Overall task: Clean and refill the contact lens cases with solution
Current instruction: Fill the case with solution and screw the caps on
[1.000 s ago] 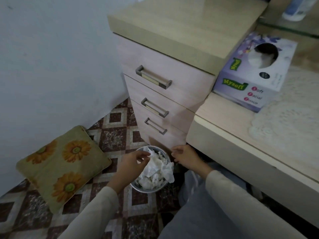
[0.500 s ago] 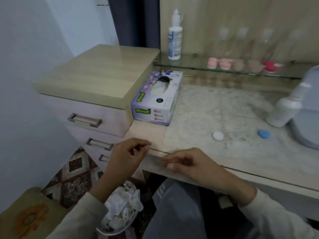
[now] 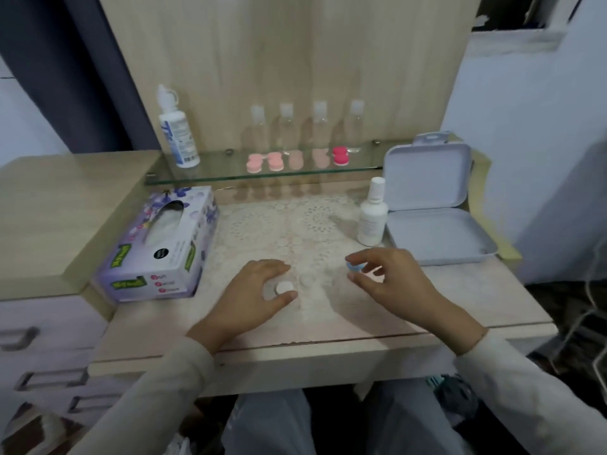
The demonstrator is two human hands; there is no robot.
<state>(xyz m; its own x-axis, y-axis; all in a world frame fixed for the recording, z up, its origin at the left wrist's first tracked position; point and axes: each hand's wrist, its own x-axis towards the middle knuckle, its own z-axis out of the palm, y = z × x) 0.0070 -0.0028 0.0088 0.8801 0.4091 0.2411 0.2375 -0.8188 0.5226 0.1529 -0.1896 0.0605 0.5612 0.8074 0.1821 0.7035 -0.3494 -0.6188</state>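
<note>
The desk (image 3: 460,310) runs from a taller drawer unit (image 3: 65,208) on its left side to an open pale lavender box (image 3: 437,221) at its back right corner, with the lid standing up. A purple tissue box (image 3: 157,247) lies along the left edge, and a lace mat (image 3: 295,221) covers the middle. Over the back edge, a glass shelf (image 3: 213,172) carries a tall solution bottle (image 3: 177,136) at its left end and four clear little bottles (image 3: 287,126) in a row. In front of those is a line of pink lens cases (image 3: 264,161) ending in a red one (image 3: 340,156). A small white bottle (image 3: 372,218) stands upright just beside the box, close behind the right hand (image 3: 397,284). That hand pinches a blue cap (image 3: 354,267) between thumb and forefinger; whether the cap is lifted I cannot tell. The left hand (image 3: 256,293) curls thumb and fingers round a white cap (image 3: 284,287) sitting on the mat. Between the two lies a pale round piece (image 3: 307,279), too blurred to name. Half a second ago both hands were empty at the front edge, and the two caps lay loose on the mat.
</note>
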